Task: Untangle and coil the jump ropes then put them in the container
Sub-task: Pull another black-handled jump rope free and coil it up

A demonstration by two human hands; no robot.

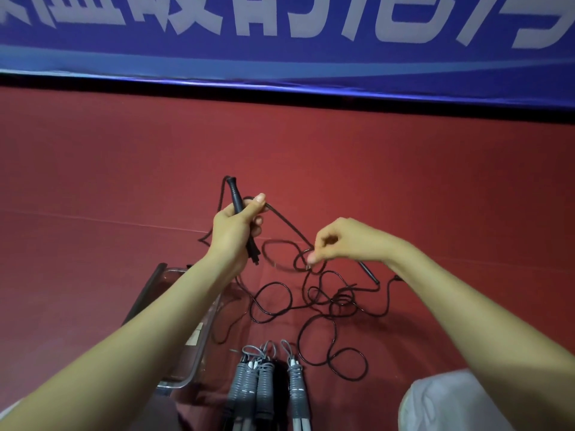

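Note:
My left hand [236,227] grips a black jump rope handle [235,195] upright above the red floor. From it a taut stretch of black cord [287,225] runs down to my right hand [339,241], which pinches the cord between thumb and fingertips. The rest of the black rope [326,303] lies in tangled loops on the floor below both hands. Its second black handle [370,272] rests on the floor under my right wrist. A clear plastic container [199,346] sits at the lower left, partly hidden by my left forearm.
Several grey-wrapped jump rope handles [264,384] with grey cord loops lie bundled at the bottom centre, next to the container. A blue banner [280,42] with white lettering runs along the far wall. My white-clothed knee [445,402] shows at the lower right.

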